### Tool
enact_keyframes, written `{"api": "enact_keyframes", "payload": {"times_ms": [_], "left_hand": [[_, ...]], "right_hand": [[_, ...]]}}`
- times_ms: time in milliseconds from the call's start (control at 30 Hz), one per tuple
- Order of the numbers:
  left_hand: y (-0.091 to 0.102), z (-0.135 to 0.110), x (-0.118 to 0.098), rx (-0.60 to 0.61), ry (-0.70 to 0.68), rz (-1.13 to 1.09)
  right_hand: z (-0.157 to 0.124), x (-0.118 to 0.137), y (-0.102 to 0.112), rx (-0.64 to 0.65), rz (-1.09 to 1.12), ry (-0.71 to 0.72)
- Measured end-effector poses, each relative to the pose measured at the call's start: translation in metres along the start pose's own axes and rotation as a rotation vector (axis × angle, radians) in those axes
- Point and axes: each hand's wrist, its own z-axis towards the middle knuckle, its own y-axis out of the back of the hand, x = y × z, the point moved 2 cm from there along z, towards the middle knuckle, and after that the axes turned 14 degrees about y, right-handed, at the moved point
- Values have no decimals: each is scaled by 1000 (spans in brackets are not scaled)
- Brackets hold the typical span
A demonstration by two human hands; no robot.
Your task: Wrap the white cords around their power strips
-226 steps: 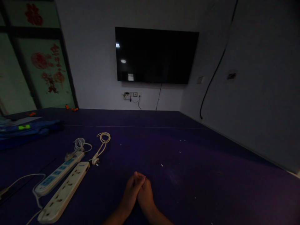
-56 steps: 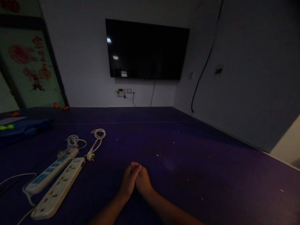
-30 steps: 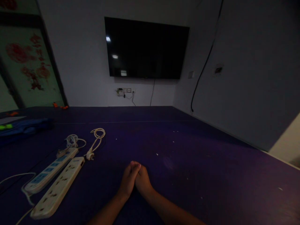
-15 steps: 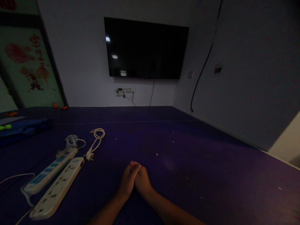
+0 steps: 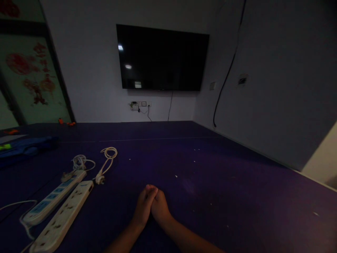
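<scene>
My left hand [image 5: 143, 205] and my right hand [image 5: 159, 207] are clasped together in front of me, fingers closed against each other. No object shows in either one. They rest on or just over a dark purple surface [image 5: 218, 182]; the contact cannot be made out. To their left lie two power strips side by side: a white one [image 5: 65, 214] in front and a white one with blue socket panels [image 5: 54, 198] behind it. A white plug [image 5: 100, 178] with a looped cord is the item nearest my hands.
A coiled white cord [image 5: 80, 162] lies behind the strips. Blue cloth [image 5: 31, 144] is at the far left, with orange items [image 5: 70, 124] farther back. A black television [image 5: 163, 59] hangs on the wall above sockets, and a black cable [image 5: 223, 86] dangles at right. Small white scraps dot the surface.
The view has tilted up slightly, so most things sit a little lower in the picture. My hands stay clasped in the same pose, and the power strips have not been moved.
</scene>
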Motion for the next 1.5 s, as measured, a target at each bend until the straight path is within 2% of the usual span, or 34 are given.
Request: {"api": "enact_keyframes", "payload": {"times_ms": [1500], "left_hand": [[1, 0, 0, 0, 4, 9]], "right_hand": [[0, 0, 0, 3, 11, 3]]}}
